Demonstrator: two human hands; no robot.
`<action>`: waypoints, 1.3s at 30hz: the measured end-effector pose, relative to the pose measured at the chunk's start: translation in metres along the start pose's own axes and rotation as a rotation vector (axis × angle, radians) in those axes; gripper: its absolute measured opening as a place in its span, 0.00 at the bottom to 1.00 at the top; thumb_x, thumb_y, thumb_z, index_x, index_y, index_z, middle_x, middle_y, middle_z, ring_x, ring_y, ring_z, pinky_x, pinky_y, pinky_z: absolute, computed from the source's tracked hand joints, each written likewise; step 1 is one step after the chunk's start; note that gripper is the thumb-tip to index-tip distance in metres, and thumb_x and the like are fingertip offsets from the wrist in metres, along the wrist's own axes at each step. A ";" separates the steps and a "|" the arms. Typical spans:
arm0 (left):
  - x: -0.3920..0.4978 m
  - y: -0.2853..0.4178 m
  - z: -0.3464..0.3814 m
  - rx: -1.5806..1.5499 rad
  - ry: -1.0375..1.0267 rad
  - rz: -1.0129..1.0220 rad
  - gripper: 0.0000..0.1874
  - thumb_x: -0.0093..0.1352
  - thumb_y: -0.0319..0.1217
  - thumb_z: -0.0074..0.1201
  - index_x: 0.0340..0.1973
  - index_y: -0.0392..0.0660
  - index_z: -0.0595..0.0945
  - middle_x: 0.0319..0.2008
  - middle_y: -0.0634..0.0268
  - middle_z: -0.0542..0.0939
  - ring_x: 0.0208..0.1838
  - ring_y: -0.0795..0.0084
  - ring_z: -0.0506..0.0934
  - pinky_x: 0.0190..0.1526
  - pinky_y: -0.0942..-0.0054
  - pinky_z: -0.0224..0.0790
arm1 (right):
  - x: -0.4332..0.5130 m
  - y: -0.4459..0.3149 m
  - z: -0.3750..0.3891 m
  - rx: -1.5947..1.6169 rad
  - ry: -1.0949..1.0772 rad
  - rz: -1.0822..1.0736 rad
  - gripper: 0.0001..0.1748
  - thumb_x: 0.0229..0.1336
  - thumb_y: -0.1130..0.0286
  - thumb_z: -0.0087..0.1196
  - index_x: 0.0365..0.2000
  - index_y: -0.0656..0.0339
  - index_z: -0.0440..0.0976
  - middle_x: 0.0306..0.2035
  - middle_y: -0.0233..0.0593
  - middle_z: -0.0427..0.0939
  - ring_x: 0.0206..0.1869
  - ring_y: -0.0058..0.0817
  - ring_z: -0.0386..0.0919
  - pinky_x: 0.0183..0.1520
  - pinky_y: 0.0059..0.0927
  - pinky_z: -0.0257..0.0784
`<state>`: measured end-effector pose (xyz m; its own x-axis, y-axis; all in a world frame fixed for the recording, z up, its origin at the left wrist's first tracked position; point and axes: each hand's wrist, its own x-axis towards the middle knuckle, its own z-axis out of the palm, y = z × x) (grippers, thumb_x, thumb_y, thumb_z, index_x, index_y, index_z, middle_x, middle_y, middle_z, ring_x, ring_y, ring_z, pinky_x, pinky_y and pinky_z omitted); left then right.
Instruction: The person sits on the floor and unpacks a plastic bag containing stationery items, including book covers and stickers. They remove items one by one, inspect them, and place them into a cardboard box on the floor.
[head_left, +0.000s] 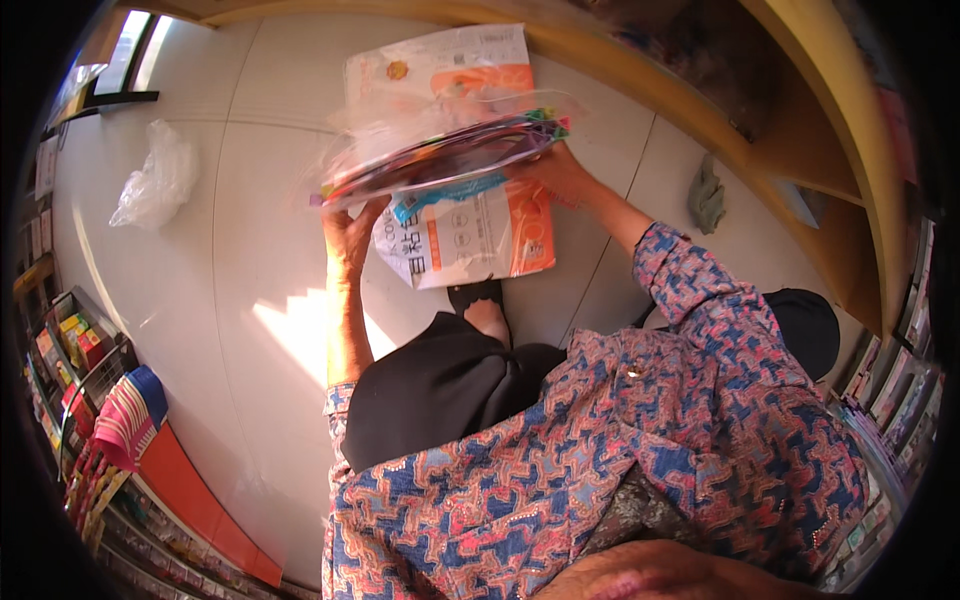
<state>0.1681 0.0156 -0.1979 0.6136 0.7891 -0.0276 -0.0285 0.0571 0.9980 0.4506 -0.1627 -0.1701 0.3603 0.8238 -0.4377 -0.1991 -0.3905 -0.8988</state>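
Note:
Both hands hold a flat stack of thin items (450, 159) with colourful edges, tilted and blurred by motion. Clear plastic film seems to surround it. My left hand (349, 229) grips the stack's lower left end, thumb up against it. At the other end my right hand (551, 174) supports it from the right; its fingers are partly hidden. Beneath the stack, a large white and orange printed package (480, 236) lies on the floor and bears writing. A blue packet (450, 195) shows just under the stack's near edge; how it is held or supported I cannot tell.
A crumpled clear plastic bag (156, 176) lies on the tiled floor (262, 225) at left. Wooden shelving (806, 161) curves along the right, with a grey-green cloth (706, 196) before it. A wire basket (94, 367) of small boxes stands at lower left.

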 end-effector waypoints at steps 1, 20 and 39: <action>0.001 -0.006 0.000 0.010 -0.009 -0.029 0.15 0.65 0.22 0.69 0.47 0.37 0.85 0.50 0.64 0.84 0.56 0.72 0.77 0.62 0.67 0.67 | 0.004 -0.004 0.000 -0.001 -0.027 -0.087 0.21 0.52 0.84 0.67 0.48 0.65 0.79 0.41 0.31 0.84 0.44 0.18 0.81 0.48 0.26 0.79; -0.013 -0.060 0.010 -0.541 -0.032 -0.542 0.20 0.70 0.27 0.62 0.56 0.35 0.79 0.47 0.62 0.85 0.48 0.72 0.83 0.55 0.69 0.76 | 0.013 -0.032 0.001 -0.059 -0.124 0.199 0.24 0.54 0.79 0.66 0.53 0.68 0.74 0.45 0.42 0.85 0.51 0.27 0.84 0.53 0.27 0.77; -0.033 -0.036 0.031 -0.687 -0.304 -0.642 0.29 0.76 0.37 0.58 0.69 0.39 0.69 0.46 0.57 0.85 0.43 0.68 0.84 0.42 0.69 0.81 | 0.089 -0.168 -0.034 -1.160 -0.631 0.227 0.27 0.41 0.75 0.73 0.47 0.62 0.83 0.34 0.33 0.86 0.36 0.27 0.80 0.40 0.37 0.74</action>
<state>0.1736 -0.0316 -0.2315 0.8468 0.2988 -0.4400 -0.0121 0.8379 0.5457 0.5468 -0.0374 -0.0591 -0.1196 0.6193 -0.7760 0.7983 -0.4046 -0.4460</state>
